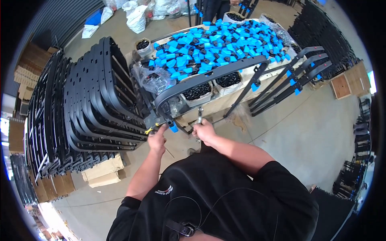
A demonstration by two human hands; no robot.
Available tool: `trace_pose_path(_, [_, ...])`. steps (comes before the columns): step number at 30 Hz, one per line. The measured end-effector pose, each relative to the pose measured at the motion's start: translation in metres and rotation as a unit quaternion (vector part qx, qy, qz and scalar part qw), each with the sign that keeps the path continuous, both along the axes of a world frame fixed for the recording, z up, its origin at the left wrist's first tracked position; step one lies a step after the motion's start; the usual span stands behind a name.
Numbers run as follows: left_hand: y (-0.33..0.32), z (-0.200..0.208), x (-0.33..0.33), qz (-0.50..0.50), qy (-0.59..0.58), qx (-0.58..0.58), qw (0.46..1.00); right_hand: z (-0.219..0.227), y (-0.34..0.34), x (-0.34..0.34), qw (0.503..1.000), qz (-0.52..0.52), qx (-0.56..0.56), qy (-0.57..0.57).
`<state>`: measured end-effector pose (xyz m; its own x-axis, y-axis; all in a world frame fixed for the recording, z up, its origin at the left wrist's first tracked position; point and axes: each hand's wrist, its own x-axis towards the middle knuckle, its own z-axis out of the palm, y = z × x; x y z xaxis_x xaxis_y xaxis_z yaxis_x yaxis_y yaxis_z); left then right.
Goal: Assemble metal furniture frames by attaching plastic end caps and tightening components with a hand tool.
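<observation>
My left hand [157, 139] is closed around a yellow-and-black-handled tool [152, 129], its exact kind unclear. Close beside it is a blue end piece [173, 127] on the near end of a black bent-tube frame [209, 76]. That frame rests across the front of the table, with another blue piece [255, 86] on its right leg. In my right hand [204, 131] is a slim silver metal tool [200, 114], pointing up toward the table; its lower part is hidden by my fingers.
Blue and black plastic pieces [217, 46] heap the table, with sacks of small black parts [198, 92] along its front. Stacked black frames [90, 96] stand close on my left. More frames [299, 74] lean at right. Behind the table stands another person [216, 10].
</observation>
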<state>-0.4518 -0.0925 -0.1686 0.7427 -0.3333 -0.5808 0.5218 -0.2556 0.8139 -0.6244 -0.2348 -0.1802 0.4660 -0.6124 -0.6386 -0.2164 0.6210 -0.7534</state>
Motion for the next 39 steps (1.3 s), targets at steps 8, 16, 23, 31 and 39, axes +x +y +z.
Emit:
trace_pose_path(8, [0.059, -0.049, -0.022, -0.09, -0.243, -0.04, 0.965, -0.016, -0.052, -0.123, 0.962, 0.068, -0.203, 0.173])
trace_pose_path(16, [-0.085, 0.109, -0.116, -0.368, -0.234, -0.103, 0.894, 0.106, -0.051, -0.072, 0.976, 0.201, -0.068, -0.042])
trace_pose_path(23, [-0.147, 0.064, -0.15, -0.311, -0.248, -0.073, 0.915, 0.104, -0.118, -0.122, 0.986, 0.101, -0.108, -0.074])
trace_pose_path(31, [-0.277, 0.035, -0.239, -0.309, -0.168, -0.128, 0.927, 0.091, -0.232, -0.213, 0.944, 0.156, -0.289, -0.017])
trace_pose_path(39, [-0.356, 0.052, -0.275, -0.339, -0.016, 0.045, 0.94, 0.05, -0.338, -0.285, 0.937, 0.028, -0.332, 0.101])
